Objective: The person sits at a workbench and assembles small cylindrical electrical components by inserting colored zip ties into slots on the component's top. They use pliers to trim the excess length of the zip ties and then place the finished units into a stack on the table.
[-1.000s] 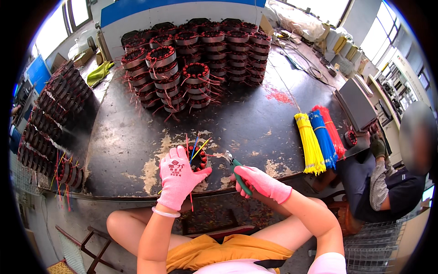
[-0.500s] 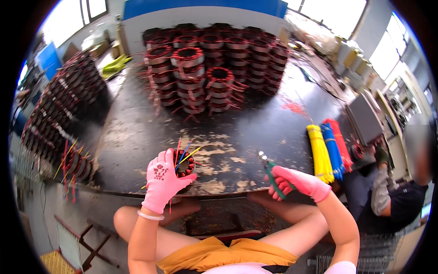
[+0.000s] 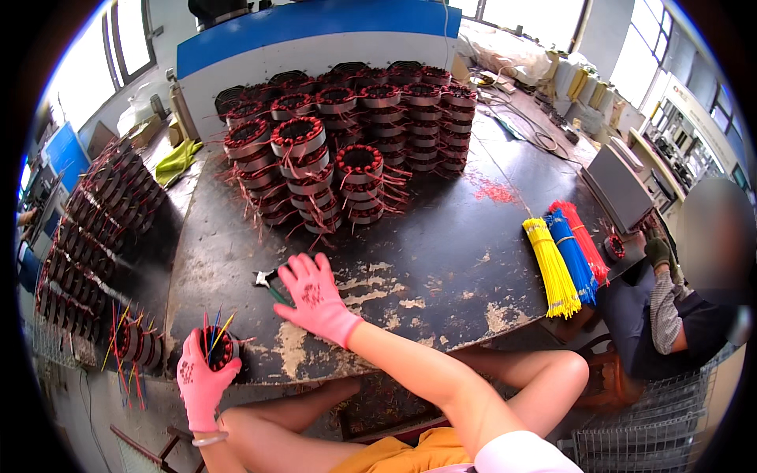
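My left hand, in a pink glove, grips a motor stator at the near left edge of the table. Red, blue and yellow wires stick up from that ring. Farther in, my right hand, gloved alike, lies over the table with its fingers stretched out. Green-handled wire cutters rest on the tabletop by its thumb and fingers, their handles partly hidden under the hand. Just left of my left hand, a few wired stators lie on their sides with coloured leads hanging down.
Tall stacks of stators stand at the back of the worn black table; more stacks line the left. Yellow, blue and red wire bundles lie at the right. A seated co-worker is beyond them. A yellow-green cloth lies back left.
My left hand has carried the stator left to the table's edge. My right hand has swung left across the table with the cutters, laid them down, and its fingers have spread.
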`<action>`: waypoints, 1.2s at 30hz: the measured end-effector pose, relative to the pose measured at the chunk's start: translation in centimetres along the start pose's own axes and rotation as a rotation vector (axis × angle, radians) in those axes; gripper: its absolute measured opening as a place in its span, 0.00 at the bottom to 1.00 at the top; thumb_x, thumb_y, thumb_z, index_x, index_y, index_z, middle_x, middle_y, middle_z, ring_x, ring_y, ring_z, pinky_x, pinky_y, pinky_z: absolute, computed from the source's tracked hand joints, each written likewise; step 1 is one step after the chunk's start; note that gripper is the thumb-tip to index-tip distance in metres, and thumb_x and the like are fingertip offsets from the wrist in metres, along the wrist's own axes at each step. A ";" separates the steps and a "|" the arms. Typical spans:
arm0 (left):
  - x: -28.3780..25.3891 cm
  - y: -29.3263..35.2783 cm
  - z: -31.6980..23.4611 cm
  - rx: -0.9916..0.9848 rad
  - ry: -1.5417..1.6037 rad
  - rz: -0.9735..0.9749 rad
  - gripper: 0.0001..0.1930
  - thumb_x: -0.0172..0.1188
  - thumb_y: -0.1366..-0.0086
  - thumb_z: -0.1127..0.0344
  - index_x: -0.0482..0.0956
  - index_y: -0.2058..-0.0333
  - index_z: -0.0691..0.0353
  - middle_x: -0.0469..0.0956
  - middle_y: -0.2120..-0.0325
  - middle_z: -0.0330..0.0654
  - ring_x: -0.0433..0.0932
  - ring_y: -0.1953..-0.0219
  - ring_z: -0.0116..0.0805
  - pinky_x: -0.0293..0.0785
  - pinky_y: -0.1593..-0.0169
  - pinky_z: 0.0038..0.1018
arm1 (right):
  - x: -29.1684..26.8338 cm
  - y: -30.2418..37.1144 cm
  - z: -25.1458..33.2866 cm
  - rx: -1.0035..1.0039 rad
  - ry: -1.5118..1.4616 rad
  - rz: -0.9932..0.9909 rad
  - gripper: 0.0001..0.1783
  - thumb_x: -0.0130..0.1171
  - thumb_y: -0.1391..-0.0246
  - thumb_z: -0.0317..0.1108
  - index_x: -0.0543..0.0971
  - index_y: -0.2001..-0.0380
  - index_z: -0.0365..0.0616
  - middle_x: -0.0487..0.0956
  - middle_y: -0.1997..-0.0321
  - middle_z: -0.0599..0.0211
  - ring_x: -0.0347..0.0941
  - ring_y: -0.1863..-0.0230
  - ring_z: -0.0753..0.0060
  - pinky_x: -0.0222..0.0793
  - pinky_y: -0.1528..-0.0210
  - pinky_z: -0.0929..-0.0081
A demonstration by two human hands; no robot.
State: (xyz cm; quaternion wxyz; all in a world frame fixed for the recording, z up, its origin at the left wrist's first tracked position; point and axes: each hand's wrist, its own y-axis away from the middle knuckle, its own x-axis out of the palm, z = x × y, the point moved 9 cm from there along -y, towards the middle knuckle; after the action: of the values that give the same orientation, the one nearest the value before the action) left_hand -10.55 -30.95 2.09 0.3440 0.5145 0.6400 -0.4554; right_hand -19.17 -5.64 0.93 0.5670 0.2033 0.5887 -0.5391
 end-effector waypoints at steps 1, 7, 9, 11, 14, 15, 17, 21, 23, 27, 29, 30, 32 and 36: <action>0.2 -0.2 -0.3 -0.001 0.013 0.014 0.50 0.78 0.57 0.56 0.66 0.37 0.71 0.74 0.43 0.56 0.76 0.45 0.58 0.74 0.43 0.43 | -0.8 1.8 -0.2 -0.120 -0.168 -0.086 0.36 0.61 0.43 0.54 0.72 0.40 0.38 0.69 0.33 0.46 0.62 0.30 0.47 0.48 0.26 0.49; 0.4 0.1 -1.0 -0.006 0.025 0.012 0.49 0.76 0.55 0.59 0.65 0.36 0.71 0.73 0.42 0.57 0.76 0.45 0.58 0.73 0.43 0.43 | -5.7 15.7 -3.1 -0.423 -0.326 0.346 0.41 0.48 0.33 0.59 0.63 0.28 0.40 0.63 0.25 0.47 0.56 0.23 0.46 0.43 0.21 0.46; 0.6 0.1 -0.4 0.023 -0.017 -0.004 0.48 0.76 0.54 0.60 0.64 0.35 0.71 0.72 0.41 0.57 0.75 0.44 0.59 0.73 0.42 0.43 | -5.9 15.3 -5.0 -0.435 -0.314 0.335 0.42 0.45 0.33 0.61 0.62 0.28 0.40 0.62 0.24 0.47 0.56 0.23 0.47 0.43 0.21 0.46; 0.8 0.2 0.4 0.016 -0.018 0.026 0.49 0.76 0.54 0.61 0.63 0.35 0.71 0.72 0.41 0.57 0.74 0.43 0.59 0.72 0.41 0.43 | -4.9 12.7 -8.2 -0.421 -0.287 0.291 0.43 0.47 0.34 0.62 0.63 0.29 0.39 0.62 0.24 0.46 0.55 0.23 0.47 0.43 0.21 0.46; 0.4 0.0 1.1 0.003 -0.024 0.050 0.51 0.76 0.55 0.60 0.62 0.34 0.71 0.71 0.40 0.57 0.74 0.42 0.58 0.71 0.40 0.43 | -5.8 8.0 -15.4 -0.304 -0.148 0.111 0.38 0.56 0.39 0.57 0.72 0.37 0.37 0.71 0.31 0.46 0.65 0.30 0.46 0.52 0.25 0.49; 0.4 0.0 1.2 0.002 -0.040 0.048 0.51 0.77 0.55 0.59 0.61 0.34 0.71 0.71 0.40 0.57 0.74 0.42 0.58 0.71 0.40 0.42 | -6.0 7.1 -18.8 -0.242 -0.083 0.065 0.37 0.56 0.39 0.57 0.73 0.38 0.38 0.71 0.31 0.46 0.64 0.29 0.47 0.52 0.24 0.51; 0.6 -0.2 1.5 0.005 -0.046 0.044 0.52 0.77 0.56 0.58 0.61 0.34 0.70 0.71 0.40 0.57 0.74 0.41 0.58 0.71 0.39 0.42 | -6.4 6.5 -25.9 -0.107 0.015 0.052 0.38 0.53 0.37 0.58 0.71 0.35 0.39 0.69 0.28 0.47 0.60 0.26 0.48 0.47 0.22 0.54; 1.0 -0.7 0.3 -0.006 -0.037 0.064 0.52 0.77 0.57 0.57 0.62 0.34 0.70 0.71 0.40 0.56 0.74 0.41 0.57 0.71 0.39 0.42 | -10.0 8.4 -37.6 0.176 0.180 0.034 0.39 0.51 0.36 0.59 0.68 0.32 0.41 0.64 0.25 0.48 0.54 0.22 0.49 0.43 0.20 0.55; 0.7 -0.5 0.1 -0.021 -0.022 0.072 0.52 0.77 0.57 0.57 0.62 0.34 0.70 0.71 0.41 0.56 0.74 0.41 0.57 0.71 0.39 0.42 | -10.9 9.0 -36.9 0.151 0.169 0.019 0.39 0.53 0.37 0.58 0.68 0.32 0.40 0.64 0.25 0.47 0.55 0.23 0.48 0.45 0.21 0.53; 0.7 0.2 0.6 -0.040 -0.053 0.047 0.51 0.77 0.58 0.57 0.63 0.35 0.70 0.73 0.43 0.55 0.75 0.43 0.56 0.73 0.40 0.41 | -11.8 12.8 -21.4 -0.258 -0.124 0.183 0.41 0.56 0.38 0.59 0.68 0.33 0.38 0.66 0.27 0.46 0.58 0.24 0.47 0.48 0.21 0.51; 1.0 0.1 -0.5 0.004 -0.014 0.007 0.49 0.76 0.57 0.59 0.64 0.37 0.70 0.75 0.46 0.54 0.77 0.46 0.55 0.74 0.42 0.41 | -11.3 15.1 -18.2 -0.358 -0.229 0.217 0.41 0.58 0.39 0.61 0.71 0.35 0.38 0.70 0.30 0.46 0.61 0.26 0.47 0.50 0.22 0.51; 0.6 0.2 -0.6 0.000 -0.068 -0.016 0.48 0.77 0.56 0.59 0.64 0.37 0.70 0.77 0.48 0.52 0.79 0.48 0.52 0.75 0.44 0.40 | -11.4 14.3 -19.7 -0.358 -0.247 0.223 0.39 0.61 0.41 0.58 0.72 0.37 0.39 0.71 0.32 0.48 0.63 0.28 0.46 0.53 0.24 0.52; -0.5 0.3 -2.3 -0.095 -0.022 0.036 0.49 0.80 0.57 0.56 0.66 0.38 0.68 0.78 0.48 0.51 0.79 0.47 0.48 0.75 0.44 0.38 | -12.2 12.1 -24.4 -0.173 -0.153 0.213 0.35 0.61 0.44 0.47 0.72 0.37 0.38 0.70 0.31 0.45 0.63 0.30 0.41 0.56 0.27 0.51; -1.3 0.0 -2.5 -0.028 -0.015 -0.067 0.43 0.81 0.56 0.52 0.71 0.44 0.66 0.79 0.51 0.47 0.79 0.47 0.44 0.75 0.44 0.36 | -11.8 10.9 -36.0 0.124 0.062 0.028 0.36 0.55 0.38 0.50 0.70 0.35 0.35 0.67 0.28 0.44 0.55 0.24 0.45 0.44 0.22 0.50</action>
State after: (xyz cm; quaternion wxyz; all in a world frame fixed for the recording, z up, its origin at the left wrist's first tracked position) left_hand -10.13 -29.09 4.15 0.3405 0.4843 0.6607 -0.4614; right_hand -22.77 33.54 -1.11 0.5423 0.2631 0.5685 -0.5599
